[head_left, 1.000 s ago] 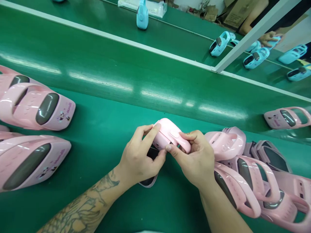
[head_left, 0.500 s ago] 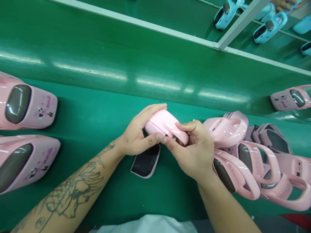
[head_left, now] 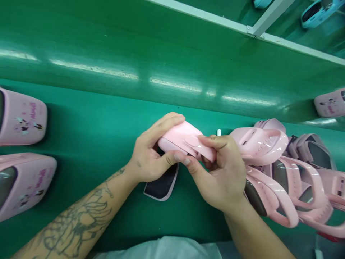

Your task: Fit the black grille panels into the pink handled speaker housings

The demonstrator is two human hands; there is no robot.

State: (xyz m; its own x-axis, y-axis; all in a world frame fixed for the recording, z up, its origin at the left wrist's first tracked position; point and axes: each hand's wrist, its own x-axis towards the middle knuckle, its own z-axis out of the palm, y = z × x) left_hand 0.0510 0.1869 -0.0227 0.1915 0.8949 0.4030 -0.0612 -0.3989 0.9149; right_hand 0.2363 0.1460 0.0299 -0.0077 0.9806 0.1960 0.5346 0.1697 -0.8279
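A glossy pink plastic housing (head_left: 180, 133) is held between both hands, with a dark seam along its near side. My left hand (head_left: 152, 153) is closed round its left end, fingers over the top and thumb along the near edge. At the other end my right hand (head_left: 225, 169) pinches it, thumb at the seam beside the left thumb and forefinger on top. The housing's underside is hidden. Below the hands a dark panel with a pale pink rim (head_left: 161, 186) lies on the green surface, partly covered by the left hand.
Several pink housings with loop handles (head_left: 269, 144) are piled at right, near a stack of dark-windowed panels (head_left: 316, 153). Printed pink units (head_left: 25, 117) stand at left. A small white cylinder (head_left: 219, 132) is behind the right hand. Beyond the pale rail (head_left: 210, 16) are blue units.
The pink housing has tilted, so more of its dark seam shows along the near side. Both hands keep hold of it. The view has shifted slightly, and the white cylinder shows more clearly.
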